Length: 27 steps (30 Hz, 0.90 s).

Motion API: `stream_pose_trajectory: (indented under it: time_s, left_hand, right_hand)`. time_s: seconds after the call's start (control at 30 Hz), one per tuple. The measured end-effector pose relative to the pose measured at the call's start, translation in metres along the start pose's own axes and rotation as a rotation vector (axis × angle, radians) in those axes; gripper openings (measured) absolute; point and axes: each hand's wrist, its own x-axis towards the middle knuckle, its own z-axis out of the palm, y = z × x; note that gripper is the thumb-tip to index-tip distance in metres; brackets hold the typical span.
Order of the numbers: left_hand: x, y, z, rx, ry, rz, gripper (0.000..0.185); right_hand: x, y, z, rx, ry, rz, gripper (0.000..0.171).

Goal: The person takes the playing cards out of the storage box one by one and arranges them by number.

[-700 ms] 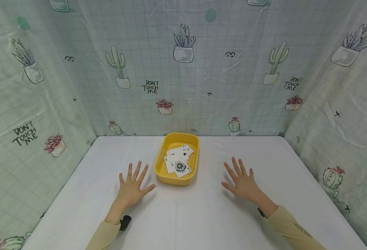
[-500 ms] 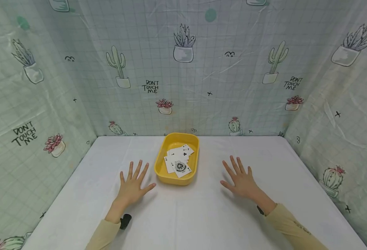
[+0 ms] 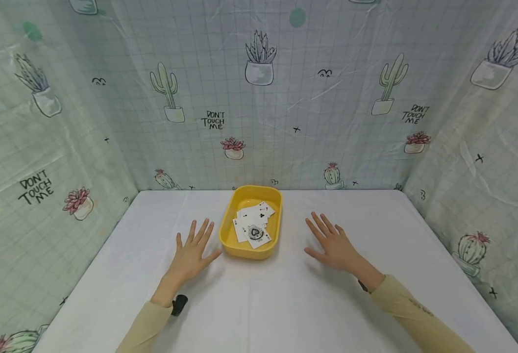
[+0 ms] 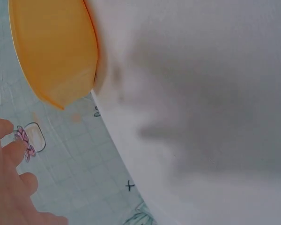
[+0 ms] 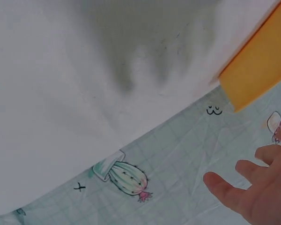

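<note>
A yellow tray [image 3: 241, 252] stands near the back of the white table, with several playing cards [image 3: 253, 215] lying loosely overlapped in it; an ace of spades [image 3: 257, 233] is on top at the front. To the tray's left my left hand [image 3: 189, 259] hovers with fingers spread, its thumb close to the tray wall. My right hand [image 3: 334, 247] hangs in the air on the other side, farther off, fingers also spread. Neither hand holds anything. Both wrist views show the tray's outer wall [image 4: 56, 51] and shadows on the table, while the cards are hidden there.
The white table [image 3: 259, 309] ends at a patterned cloth backdrop [image 3: 276, 117] behind the tray, and the cloth also hangs along both sides. A dark wrist device [image 3: 179, 305] sits by the left sleeve.
Both hands have moved slightly forward and inward, toward the tray; the right one has shifted more to the left. The tray and cards stay where they were, with a tiny shift of the view.
</note>
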Motion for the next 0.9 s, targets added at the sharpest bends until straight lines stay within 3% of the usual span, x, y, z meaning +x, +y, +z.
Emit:
stream_pose_trajectory:
  time_s: [0.27,0.6,0.9]
  left_hand:
    - [0.009,0.004,0.001,0.000,0.021,0.054,0.073]
    - [0.016,0.008,-0.004,0.034,-0.008,0.093,0.072]
    - [0.022,0.005,0.004,0.062,-0.018,0.116,0.071]
  right_hand:
    - [0.017,-0.006,-0.003,-0.008,0.045,-0.064,0.075]
    - [0.034,-0.017,-0.011,-0.034,-0.031,-0.088,0.073]
    - [0.058,-0.027,-0.014,-0.011,-0.021,-0.131,0.071]
